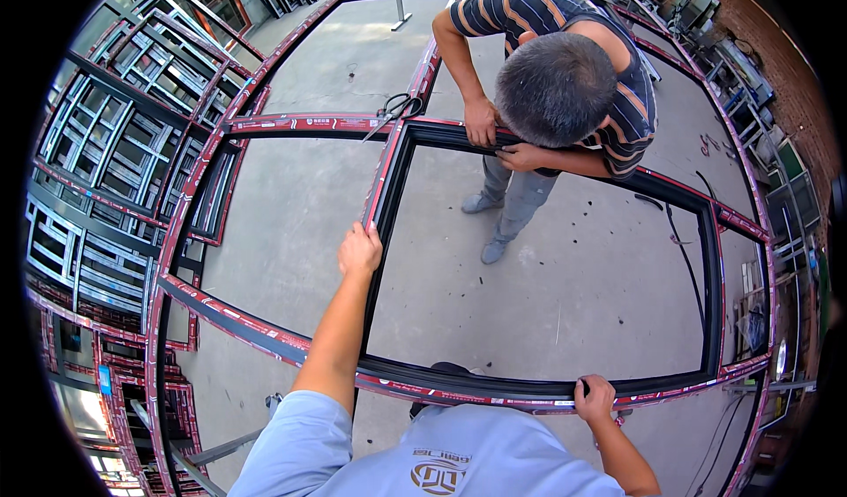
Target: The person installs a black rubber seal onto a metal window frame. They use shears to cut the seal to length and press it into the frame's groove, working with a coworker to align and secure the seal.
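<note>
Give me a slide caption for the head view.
Left hand and right hand press on a dark window frame; a co-worker works its far edge.

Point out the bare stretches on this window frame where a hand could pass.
The left hand rests on the left black bar and the right hand on the near rail; the near rail between them is bare. The open panes show bare concrete floor. It is crowded at the far rail, by the scissors and the co-worker's hands.

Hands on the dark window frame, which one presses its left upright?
The wearer's left hand grips the dark window frame's left upright; other hands press horizontal rails.
</note>
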`<state>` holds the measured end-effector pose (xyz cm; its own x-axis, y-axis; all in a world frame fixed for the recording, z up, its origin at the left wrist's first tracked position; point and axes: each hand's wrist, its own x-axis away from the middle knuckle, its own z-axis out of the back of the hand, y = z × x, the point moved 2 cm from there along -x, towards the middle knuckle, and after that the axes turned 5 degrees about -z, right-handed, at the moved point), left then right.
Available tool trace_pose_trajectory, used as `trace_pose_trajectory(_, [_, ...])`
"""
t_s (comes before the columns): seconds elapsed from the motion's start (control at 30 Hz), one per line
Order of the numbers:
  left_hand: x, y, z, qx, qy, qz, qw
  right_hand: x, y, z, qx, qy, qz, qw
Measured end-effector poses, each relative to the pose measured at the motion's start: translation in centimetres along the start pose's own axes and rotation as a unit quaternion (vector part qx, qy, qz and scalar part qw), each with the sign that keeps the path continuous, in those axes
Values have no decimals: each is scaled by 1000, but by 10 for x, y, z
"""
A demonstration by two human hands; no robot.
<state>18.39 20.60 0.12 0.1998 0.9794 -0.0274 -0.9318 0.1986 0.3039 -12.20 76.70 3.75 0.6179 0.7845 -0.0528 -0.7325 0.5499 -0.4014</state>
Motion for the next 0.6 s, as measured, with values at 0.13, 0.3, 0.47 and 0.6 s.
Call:
trace_pose_trajectory(0.13, [0, 0, -1, 0, 2, 1, 1000, -2, 5, -2, -5, -7, -4, 1000])
trace_pose_trajectory(0.3, [-1, 3, 1, 0, -4, 2, 1000, -2, 8, -4, -3, -14, -5, 1000])
trace_pose_trajectory(0.47, [2, 6, 6, 9, -4, -4, 1000, -3, 3, 1, -6, -12, -1, 1000])
trace_pose_trajectory(0.6, [-5, -6, -2, 23, 1, -14, 1000, -10, 3, -4, -20, -15, 16, 1000])
